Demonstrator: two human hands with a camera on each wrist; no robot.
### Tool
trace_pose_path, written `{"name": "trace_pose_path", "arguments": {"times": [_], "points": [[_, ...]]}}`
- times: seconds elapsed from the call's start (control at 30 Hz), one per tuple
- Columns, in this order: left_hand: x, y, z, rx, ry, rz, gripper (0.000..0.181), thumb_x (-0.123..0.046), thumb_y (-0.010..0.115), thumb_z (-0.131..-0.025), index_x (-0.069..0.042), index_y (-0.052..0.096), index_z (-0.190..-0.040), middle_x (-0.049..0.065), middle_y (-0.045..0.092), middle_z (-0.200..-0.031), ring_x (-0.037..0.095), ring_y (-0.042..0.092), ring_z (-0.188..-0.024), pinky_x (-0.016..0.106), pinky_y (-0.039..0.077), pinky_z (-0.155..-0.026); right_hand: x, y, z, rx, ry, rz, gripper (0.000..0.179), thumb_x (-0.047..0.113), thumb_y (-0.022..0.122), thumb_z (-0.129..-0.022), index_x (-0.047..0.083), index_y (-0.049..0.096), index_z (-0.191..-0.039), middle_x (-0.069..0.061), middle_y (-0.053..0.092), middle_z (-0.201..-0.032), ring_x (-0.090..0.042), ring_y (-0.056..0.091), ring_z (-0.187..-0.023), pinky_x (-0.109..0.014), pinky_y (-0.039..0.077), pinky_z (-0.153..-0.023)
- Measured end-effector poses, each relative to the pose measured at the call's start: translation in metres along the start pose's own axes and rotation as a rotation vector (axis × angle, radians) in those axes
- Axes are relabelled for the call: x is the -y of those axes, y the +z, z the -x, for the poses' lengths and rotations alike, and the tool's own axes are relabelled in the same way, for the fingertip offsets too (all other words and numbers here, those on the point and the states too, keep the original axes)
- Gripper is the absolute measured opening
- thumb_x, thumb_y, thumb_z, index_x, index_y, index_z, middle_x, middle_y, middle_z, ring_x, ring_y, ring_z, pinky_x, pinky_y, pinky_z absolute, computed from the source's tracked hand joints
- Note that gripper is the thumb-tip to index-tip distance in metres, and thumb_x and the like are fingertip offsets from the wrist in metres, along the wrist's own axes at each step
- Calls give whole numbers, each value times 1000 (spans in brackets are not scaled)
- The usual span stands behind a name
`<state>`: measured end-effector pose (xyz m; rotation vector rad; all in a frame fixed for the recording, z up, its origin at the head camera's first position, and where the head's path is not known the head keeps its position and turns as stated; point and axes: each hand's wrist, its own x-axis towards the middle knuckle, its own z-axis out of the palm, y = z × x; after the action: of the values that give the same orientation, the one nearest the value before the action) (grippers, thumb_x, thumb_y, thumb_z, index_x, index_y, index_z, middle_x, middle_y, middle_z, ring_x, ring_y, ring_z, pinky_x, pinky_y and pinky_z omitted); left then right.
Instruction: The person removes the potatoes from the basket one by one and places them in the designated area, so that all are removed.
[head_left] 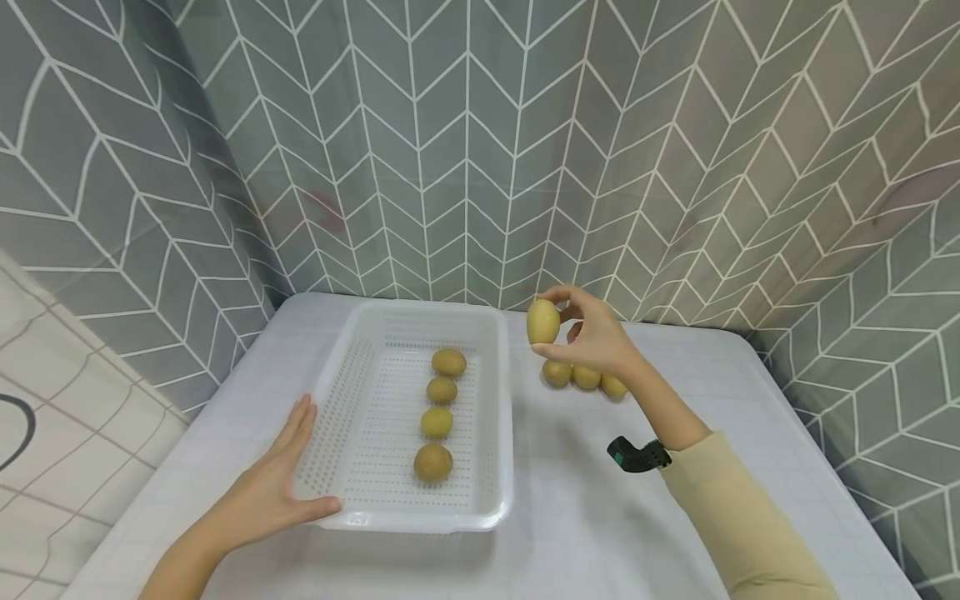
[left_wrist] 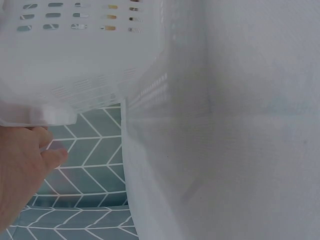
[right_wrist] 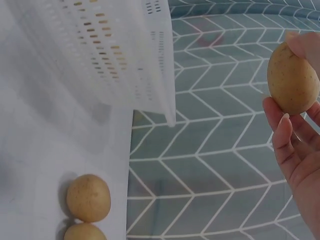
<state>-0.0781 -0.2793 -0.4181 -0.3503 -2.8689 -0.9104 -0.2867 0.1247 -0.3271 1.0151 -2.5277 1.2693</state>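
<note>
In the head view, my right hand [head_left: 592, 333] pinches a yellow-brown potato [head_left: 543, 322] between thumb and fingertips, raised beside the basket's far right corner. The right wrist view shows the same potato [right_wrist: 292, 79] held upright in the fingers of that hand [right_wrist: 305, 160]. A white perforated plastic basket [head_left: 408, 522] stands on the table. Inside it, several potatoes [head_left: 433, 462] lie in a line toward its right side. My left hand [head_left: 266, 492] rests at the basket's near left corner, fingers extended along the side and thumb at the front rim.
Several more potatoes [head_left: 557, 373] lie in a row on the white-covered table [head_left: 600, 517], below and behind the right hand. A grey curtain with white chevron lines [head_left: 465, 167] hangs behind the table and along its sides. A black strap device [head_left: 637, 455] sits at the right wrist.
</note>
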Motion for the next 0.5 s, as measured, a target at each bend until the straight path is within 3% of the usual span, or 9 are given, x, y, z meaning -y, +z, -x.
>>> {"name": "trace_pose_path", "arguments": {"times": [0.5], "points": [[1,1,1,4,-13,8,125,-43,83,-69,2,2,-152,11,-10,-160,58,21,-134,74,35,-87,-22,-24,23,-39,29,30,60,14,86,-70,9,55,-122,-3,58,-117,-21,62,-88,-23,47,-55]]}}
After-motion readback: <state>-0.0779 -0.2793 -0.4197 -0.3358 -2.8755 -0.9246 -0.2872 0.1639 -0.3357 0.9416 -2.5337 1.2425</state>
